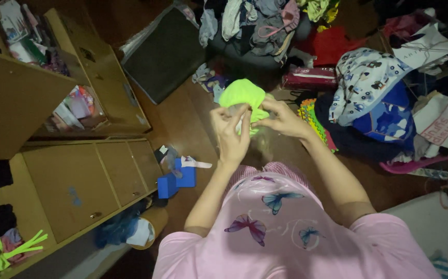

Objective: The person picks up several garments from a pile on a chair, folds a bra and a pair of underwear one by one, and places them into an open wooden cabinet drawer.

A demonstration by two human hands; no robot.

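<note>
A small neon green garment (243, 95) is held up in front of me over the dark wooden floor. My left hand (231, 132) pinches its lower left edge with fingers bunched together. My right hand (282, 119) grips its lower right edge, close beside the left. A pale strip, perhaps a tag, shows between my two hands. The lower part of the cloth is hidden behind my fingers. I wear a pink shirt with butterfly prints.
An open wooden cabinet (79, 175) with a swung-out door stands at left. A blue box (176, 180) lies on the floor beside it. A clothes heap (265, 23) sits at the back, and a pile of blue and white fabrics (384, 98) at right.
</note>
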